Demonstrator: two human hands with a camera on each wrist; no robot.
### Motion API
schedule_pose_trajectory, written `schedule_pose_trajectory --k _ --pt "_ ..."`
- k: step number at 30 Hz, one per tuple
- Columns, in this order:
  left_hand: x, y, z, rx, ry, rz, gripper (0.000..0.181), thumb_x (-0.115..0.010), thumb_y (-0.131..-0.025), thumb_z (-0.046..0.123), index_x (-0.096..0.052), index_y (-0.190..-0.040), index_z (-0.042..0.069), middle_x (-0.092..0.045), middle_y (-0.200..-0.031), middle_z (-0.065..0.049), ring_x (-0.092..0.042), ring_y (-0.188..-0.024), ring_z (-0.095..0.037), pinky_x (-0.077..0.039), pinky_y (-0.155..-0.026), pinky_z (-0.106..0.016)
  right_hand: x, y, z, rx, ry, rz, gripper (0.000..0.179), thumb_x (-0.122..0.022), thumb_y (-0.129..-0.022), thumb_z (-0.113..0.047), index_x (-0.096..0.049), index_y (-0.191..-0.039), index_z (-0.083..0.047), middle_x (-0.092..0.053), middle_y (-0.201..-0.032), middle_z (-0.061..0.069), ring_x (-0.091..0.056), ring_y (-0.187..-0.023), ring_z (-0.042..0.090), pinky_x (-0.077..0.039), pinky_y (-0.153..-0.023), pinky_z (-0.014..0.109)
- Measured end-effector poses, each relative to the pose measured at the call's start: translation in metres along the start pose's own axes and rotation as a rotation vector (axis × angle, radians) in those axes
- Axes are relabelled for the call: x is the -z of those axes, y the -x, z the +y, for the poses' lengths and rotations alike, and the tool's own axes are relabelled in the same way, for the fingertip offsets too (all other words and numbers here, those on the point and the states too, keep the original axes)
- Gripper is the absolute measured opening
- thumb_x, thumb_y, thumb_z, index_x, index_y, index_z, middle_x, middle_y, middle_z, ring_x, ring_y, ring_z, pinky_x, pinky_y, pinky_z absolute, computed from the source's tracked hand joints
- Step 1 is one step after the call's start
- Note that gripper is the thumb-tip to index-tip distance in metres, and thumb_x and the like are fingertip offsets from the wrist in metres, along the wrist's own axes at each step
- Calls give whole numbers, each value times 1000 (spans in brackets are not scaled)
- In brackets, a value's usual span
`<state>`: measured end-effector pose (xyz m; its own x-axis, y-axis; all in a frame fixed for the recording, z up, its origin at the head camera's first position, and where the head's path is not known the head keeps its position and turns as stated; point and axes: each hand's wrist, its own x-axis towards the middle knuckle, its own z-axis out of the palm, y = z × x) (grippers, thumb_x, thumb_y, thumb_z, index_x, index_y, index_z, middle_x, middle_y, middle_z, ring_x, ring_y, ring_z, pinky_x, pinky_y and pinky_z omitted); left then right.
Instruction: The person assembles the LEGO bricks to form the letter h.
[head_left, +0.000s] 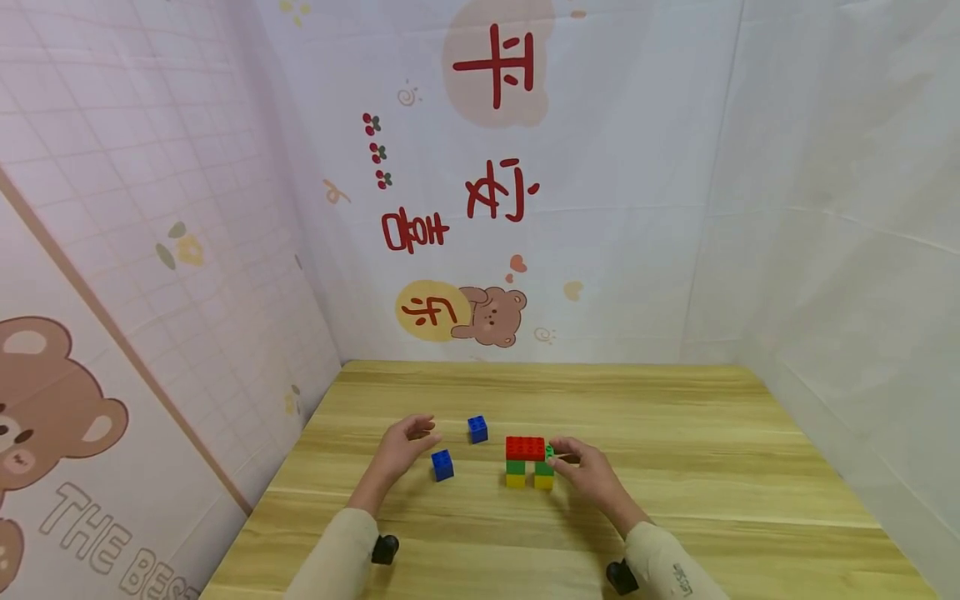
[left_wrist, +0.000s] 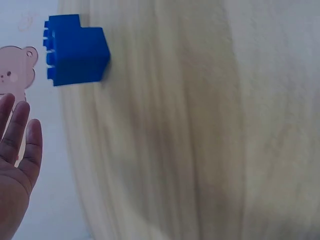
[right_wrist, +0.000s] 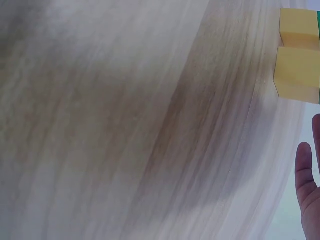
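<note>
My left hand point(head_left: 401, 450) hovers with relaxed fingers beside a blue toy brick point(head_left: 442, 465), holding nothing. Another blue brick point(head_left: 477, 429) stands farther back. In the left wrist view, blue brickwork point(left_wrist: 77, 55) appears above the spread fingers. A small arch stands right of centre: a red brick point(head_left: 525, 448) bridges two columns, each a green brick point(head_left: 515, 467) over a yellow brick point(head_left: 515, 481). My right hand point(head_left: 592, 475) has its fingertips right at the right column's green brick point(head_left: 550, 452). The right wrist view has the yellow bricks point(right_wrist: 298, 72) above its loosely extended fingers.
Everything stands on a wood-grain table point(head_left: 675, 417). Printed cloth point(head_left: 600, 208) hangs behind it and along both sides. Black wrist-worn devices point(head_left: 386, 549) sit near both beige sleeves point(head_left: 337, 550).
</note>
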<state>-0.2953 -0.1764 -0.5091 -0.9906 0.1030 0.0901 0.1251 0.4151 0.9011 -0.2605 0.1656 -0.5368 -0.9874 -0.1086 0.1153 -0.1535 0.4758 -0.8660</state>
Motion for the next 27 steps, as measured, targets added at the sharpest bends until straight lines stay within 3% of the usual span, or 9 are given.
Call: schedule_pose_trajectory --k 15,27 --pt "0 9 -22 73 -20 -4 49 -72 -93 22 -57 -136 2 -63 -126 -15 -58 -117 -34 -49 -96 -49 1 -2 3 20 4 -14 31 -70 -94 -19 -67 -123 -8 -66 -120 10 -64 -107 31 -54 -86 44" --pt "-7 15 -38 55 -72 -90 61 -75 -90 28 -54 -136 -5 -64 -122 -17 -60 -111 -35 -50 -93 -50 2 -1 0 15 0 -15 30 -69 -94 -18 -67 -123 -8 -67 -119 9 -63 -107 31 -54 -86 44"
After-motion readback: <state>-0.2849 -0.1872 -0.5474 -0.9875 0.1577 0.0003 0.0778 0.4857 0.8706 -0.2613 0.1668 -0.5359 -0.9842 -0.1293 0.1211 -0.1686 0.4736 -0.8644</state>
